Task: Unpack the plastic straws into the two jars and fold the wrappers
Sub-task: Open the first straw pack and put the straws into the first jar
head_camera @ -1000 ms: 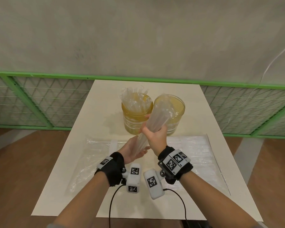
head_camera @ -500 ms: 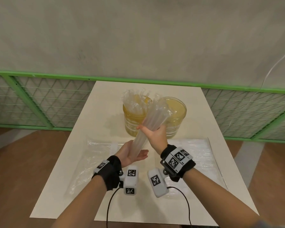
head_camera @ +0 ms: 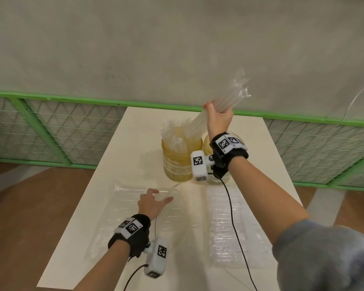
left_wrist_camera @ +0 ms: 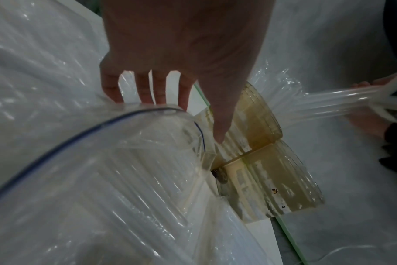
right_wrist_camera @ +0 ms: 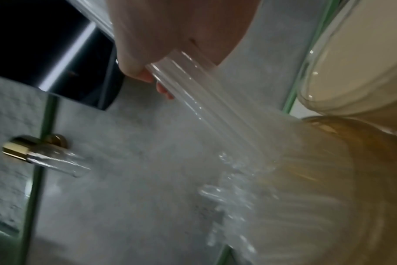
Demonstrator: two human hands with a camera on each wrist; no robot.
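My right hand (head_camera: pixel 216 110) is raised above the two amber jars and grips a bundle of clear straws (head_camera: pixel 233 97) around its middle; the bundle slants up to the right. In the right wrist view the straws (right_wrist_camera: pixel 215 111) run from my fist toward the jars. The left jar (head_camera: pixel 179 164) holds several straws. The right jar (head_camera: pixel 206 144) is mostly hidden behind my right wrist. My left hand (head_camera: pixel 160 195) is spread, fingertips resting on the clear left wrapper (head_camera: pixel 124 206) lying flat on the table. In the left wrist view that wrapper (left_wrist_camera: pixel 102 179) shows a blue zip line.
A second clear wrapper (head_camera: pixel 229 227) lies flat on the right of the white table (head_camera: pixel 135 143). Wrist-camera cables trail over the wrappers. A green mesh fence (head_camera: pixel 72 127) and a concrete wall stand behind the table's far edge.
My right hand lifted the straw bundle up and to the right, above the jars. My left hand let go of the bundle's lower end and dropped onto the left wrapper.
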